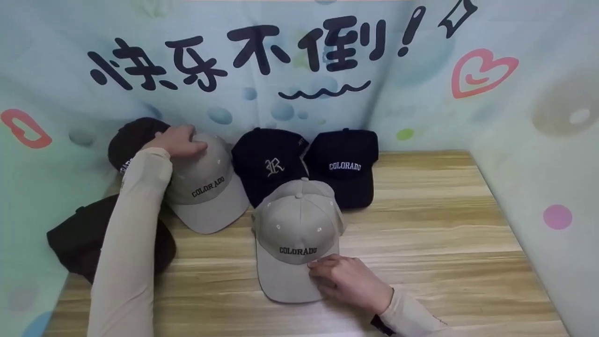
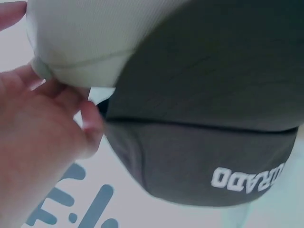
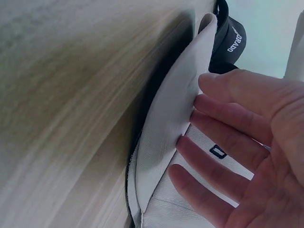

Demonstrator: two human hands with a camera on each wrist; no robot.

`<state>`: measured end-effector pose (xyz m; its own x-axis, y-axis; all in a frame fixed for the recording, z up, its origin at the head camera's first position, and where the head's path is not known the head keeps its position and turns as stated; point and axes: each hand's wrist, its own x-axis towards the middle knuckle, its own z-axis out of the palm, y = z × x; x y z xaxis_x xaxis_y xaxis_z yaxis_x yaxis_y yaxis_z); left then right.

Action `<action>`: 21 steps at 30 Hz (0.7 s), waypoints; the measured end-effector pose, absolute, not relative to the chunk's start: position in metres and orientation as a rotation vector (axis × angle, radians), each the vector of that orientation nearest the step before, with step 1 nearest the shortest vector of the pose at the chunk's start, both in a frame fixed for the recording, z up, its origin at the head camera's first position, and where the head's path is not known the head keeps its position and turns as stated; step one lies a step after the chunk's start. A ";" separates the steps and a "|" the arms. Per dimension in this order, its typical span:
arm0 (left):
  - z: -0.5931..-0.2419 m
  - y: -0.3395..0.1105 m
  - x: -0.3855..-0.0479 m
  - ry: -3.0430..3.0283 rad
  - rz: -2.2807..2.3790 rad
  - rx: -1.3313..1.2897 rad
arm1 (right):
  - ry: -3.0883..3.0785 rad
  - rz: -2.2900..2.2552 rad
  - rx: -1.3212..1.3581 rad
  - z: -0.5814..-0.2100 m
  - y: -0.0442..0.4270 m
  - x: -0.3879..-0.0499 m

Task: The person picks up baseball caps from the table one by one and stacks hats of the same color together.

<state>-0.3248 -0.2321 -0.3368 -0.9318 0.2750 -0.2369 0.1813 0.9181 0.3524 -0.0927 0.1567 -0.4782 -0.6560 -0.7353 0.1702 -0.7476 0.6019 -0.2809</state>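
Note:
At the left, my left hand (image 1: 180,142) rests on the crown of a grey COLORADO cap (image 1: 199,168), its fingers near the top button. That cap sits against a dark brown cap (image 2: 204,95) with white lettering. At front centre, the fingers of my right hand (image 1: 353,281) are extended and touch the brim edge of another grey COLORADO cap (image 1: 299,224). Behind its crown a second grey crown (image 1: 323,187) shows, seemingly nested with it. In the right wrist view the right hand's fingers (image 3: 223,128) lie nearly straight along the brim (image 3: 175,109).
Behind the front cap stand a black cap (image 1: 262,159) with an R and a black COLORADO cap (image 1: 346,164). Another dark cap (image 1: 79,234) lies partly under my left forearm. All are on a wood-grain table (image 1: 444,234), with a printed cloth (image 1: 421,103) at the back and sides.

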 end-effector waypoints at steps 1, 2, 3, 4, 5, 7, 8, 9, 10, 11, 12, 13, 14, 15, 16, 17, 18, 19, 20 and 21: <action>-0.334 -0.232 -0.324 2.779 0.470 0.346 | -2.774 0.516 1.287 -0.478 0.156 -0.093; -0.331 -0.231 -0.323 2.768 0.472 0.356 | -2.770 0.522 1.286 -0.478 0.156 -0.093; -0.329 -0.231 -0.321 2.763 0.474 0.368 | -2.766 0.527 1.285 -0.478 0.156 -0.093; -0.326 -0.230 -0.320 2.759 0.483 0.378 | -2.763 0.531 1.285 -0.478 0.156 -0.093; -0.324 -0.229 -0.319 2.755 0.495 0.388 | -2.762 0.534 1.286 -0.478 0.156 -0.093; -0.321 -0.227 -0.317 2.756 0.521 0.419 | -2.764 0.541 1.285 -0.478 0.155 -0.093; -0.320 -0.226 -0.316 2.761 0.530 0.436 | -2.766 0.539 1.284 -0.478 0.155 -0.093; -0.319 -0.226 -0.315 2.765 0.531 0.452 | -2.770 0.538 1.281 -0.478 0.155 -0.093; -0.318 -0.225 -0.315 2.767 0.538 0.464 | -2.773 0.537 1.277 -0.477 0.155 -0.093; -0.317 -0.225 -0.314 2.767 0.541 0.474 | -2.778 0.539 1.273 -0.477 0.155 -0.093; -0.316 -0.224 -0.314 2.767 0.543 0.484 | -2.781 0.541 1.268 -0.477 0.155 -0.093; -0.315 -0.224 -0.313 2.766 0.545 0.488 | -2.784 0.542 1.265 -0.477 0.155 -0.092; -0.314 -0.223 -0.311 2.764 0.552 0.491 | -2.781 0.538 1.268 -0.477 0.155 -0.092; -0.312 -0.223 -0.310 2.762 0.560 0.493 | -2.776 0.537 1.271 -0.476 0.156 -0.092; -0.311 -0.223 -0.309 2.761 0.573 0.496 | -2.771 0.535 1.275 -0.476 0.156 -0.091; -0.309 -0.224 -0.307 2.760 0.577 0.493 | -2.767 0.533 1.280 -0.477 0.156 -0.091; -0.307 -0.224 -0.306 2.762 0.583 0.493 | -2.762 0.533 1.284 -0.476 0.156 -0.091; -0.305 -0.224 -0.305 2.765 0.590 0.493 | -2.757 0.533 1.287 -0.476 0.157 -0.091; -0.304 -0.225 -0.303 2.771 0.597 0.495 | -2.752 0.531 1.290 -0.476 0.157 -0.091; -0.302 -0.225 -0.302 2.776 0.600 0.494 | -2.751 0.533 1.289 -0.476 0.157 -0.091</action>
<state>-0.3024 -0.2249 -0.3022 -0.9089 0.3778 -0.1765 0.2713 0.8572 0.4378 -0.0911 0.1571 -0.4761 -0.6495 -0.7350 0.1949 -0.7546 0.5914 -0.2844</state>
